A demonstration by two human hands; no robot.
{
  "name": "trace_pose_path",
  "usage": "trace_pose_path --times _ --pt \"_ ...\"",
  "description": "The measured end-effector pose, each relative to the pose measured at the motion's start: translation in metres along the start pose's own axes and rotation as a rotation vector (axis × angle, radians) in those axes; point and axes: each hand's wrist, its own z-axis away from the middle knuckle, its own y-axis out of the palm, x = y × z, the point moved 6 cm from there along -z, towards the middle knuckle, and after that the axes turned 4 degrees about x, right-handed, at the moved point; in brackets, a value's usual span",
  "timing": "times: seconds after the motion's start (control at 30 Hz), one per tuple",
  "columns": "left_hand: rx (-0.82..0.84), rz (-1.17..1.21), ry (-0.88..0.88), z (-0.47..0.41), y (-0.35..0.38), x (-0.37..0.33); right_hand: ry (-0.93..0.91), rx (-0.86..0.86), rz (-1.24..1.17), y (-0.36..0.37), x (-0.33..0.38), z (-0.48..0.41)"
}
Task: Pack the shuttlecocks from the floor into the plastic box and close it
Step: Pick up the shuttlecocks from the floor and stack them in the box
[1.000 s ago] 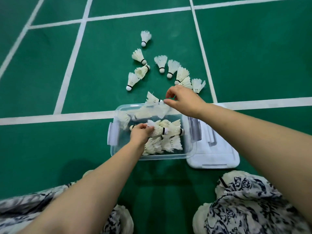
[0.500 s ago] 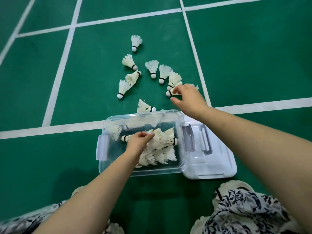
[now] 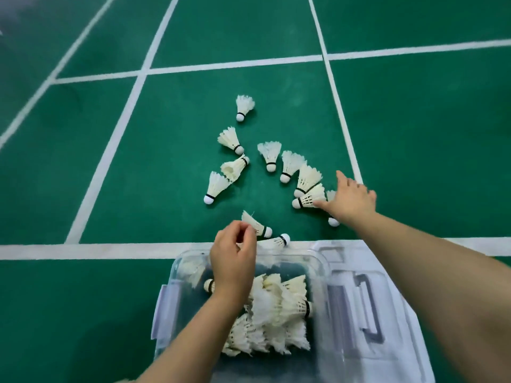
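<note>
Head view: eleven white feathered shuttlecocks (image 3: pixel 244 106) lie on the green floor (image 3: pixel 166 167) at twelve o'clock of the clear plastic box (image 3: pixel 322 275), with more piled inside. The right hand (image 3: pixel 351 201) spreads wide over one; the left hand (image 3: pixel 232 261) is curled, its grip unclear.

Bare left hand (image 3: pixel 233 261) and forearm over the plastic box (image 3: pixel 320 299); bare right hand (image 3: pixel 351 201) and forearm right of it, both unsleeved.

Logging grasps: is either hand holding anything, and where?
Right hand: open, holding nothing. Left hand curls at the feathers of a shuttlecock; grip cannot be told.
</note>
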Motion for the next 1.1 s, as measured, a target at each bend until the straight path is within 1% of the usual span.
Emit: trace_pose_path --times 0.1,0.23,0.47,0.8,0.97,1.1 --pt "-0.031 0.057 0.0 -0.012 0.001 0.005 -0.037 -0.027 0.03 0.006 0.019 -0.019" --pt "-0.042 0.083 -0.013 -0.02 -0.001 0.015 -0.036 -0.035 0.011 0.02 0.032 -0.034" --pt "-0.019 0.121 -0.009 -0.036 -0.005 0.01 -0.054 -0.008 -0.082 0.032 0.038 -0.045" --pt "-0.031 0.153 -0.025 -0.043 0.001 0.014 0.034 -0.081 -0.194 0.034 0.036 -0.056" --pt "-0.028 0.151 -0.023 -0.042 0.0 0.016 -0.014 -0.13 -0.23 0.031 0.045 -0.057" --pt "-0.028 0.157 -0.019 -0.042 0.0 0.017 -0.052 -0.107 -0.301 0.029 0.052 -0.06"
